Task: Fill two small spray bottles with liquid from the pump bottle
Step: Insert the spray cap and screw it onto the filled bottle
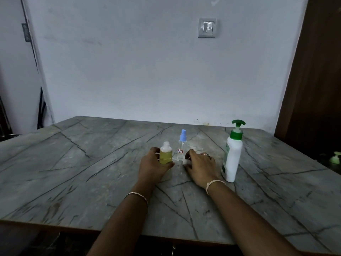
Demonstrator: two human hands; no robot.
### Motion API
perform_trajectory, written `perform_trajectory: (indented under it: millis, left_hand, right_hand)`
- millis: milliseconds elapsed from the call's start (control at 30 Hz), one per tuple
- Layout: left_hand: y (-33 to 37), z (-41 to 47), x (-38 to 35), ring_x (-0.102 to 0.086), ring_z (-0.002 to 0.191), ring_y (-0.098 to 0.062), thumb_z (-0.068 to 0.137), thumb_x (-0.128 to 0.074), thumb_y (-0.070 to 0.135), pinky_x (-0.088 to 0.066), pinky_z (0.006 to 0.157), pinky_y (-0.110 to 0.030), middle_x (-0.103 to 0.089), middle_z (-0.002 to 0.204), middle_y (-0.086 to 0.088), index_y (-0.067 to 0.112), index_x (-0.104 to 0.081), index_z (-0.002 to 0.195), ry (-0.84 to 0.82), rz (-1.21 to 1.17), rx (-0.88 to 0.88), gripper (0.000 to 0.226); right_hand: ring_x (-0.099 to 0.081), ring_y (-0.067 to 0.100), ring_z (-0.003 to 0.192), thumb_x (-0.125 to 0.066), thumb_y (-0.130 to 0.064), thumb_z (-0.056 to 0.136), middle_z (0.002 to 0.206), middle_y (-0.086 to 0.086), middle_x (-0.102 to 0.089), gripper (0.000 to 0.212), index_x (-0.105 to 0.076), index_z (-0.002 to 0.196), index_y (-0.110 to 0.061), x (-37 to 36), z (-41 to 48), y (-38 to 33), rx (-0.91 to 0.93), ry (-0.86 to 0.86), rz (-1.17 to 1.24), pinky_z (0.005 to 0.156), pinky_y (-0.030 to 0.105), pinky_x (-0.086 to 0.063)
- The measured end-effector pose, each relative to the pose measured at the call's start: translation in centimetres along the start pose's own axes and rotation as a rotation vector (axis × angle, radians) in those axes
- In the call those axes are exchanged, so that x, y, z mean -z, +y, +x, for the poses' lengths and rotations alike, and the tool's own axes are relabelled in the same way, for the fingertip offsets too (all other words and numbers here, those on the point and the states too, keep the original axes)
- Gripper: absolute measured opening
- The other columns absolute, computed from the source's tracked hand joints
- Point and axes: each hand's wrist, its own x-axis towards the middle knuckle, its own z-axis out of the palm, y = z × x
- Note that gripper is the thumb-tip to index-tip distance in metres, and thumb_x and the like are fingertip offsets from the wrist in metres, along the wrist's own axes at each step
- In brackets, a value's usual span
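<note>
My left hand (154, 164) grips a small clear bottle (165, 153) that stands upright on the table, uncapped and mostly full of yellow-green liquid. Just behind and to its right stands a second small clear spray bottle (181, 145) with a blue spray cap on; it looks nearly empty. My right hand (200, 166) rests on the table right of the open bottle, its curled fingers pinching a small white piece (185, 162), partly hidden. The white pump bottle (232, 154) with a green pump head stands upright to the right of my right hand, untouched.
The grey marble-pattern table (92, 163) butts against a pale wall with a switch plate (207, 28). A dark wooden door (317, 71) rises at the right. A small green-topped object (335, 157) sits beyond the table's right edge.
</note>
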Motion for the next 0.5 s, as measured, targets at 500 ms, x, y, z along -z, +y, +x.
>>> perform_trajectory:
  millis: [500]
  left_hand:
    - [-0.1,0.0,-0.2,-0.060,0.086,-0.012,0.067,-0.082,0.039,-0.046,0.074,-0.024,-0.068,0.108,-0.003,0.014,-0.056,0.111,0.033,-0.020,-0.029,0.058]
  right_hand:
    - [-0.055,0.021,0.096,-0.045,-0.034,0.090,0.099,-0.002,-0.062,0.027,-0.056,0.112,-0.023,2.5,0.0,-1.3,0.187,0.396,0.118,0.085,0.037,-0.026]
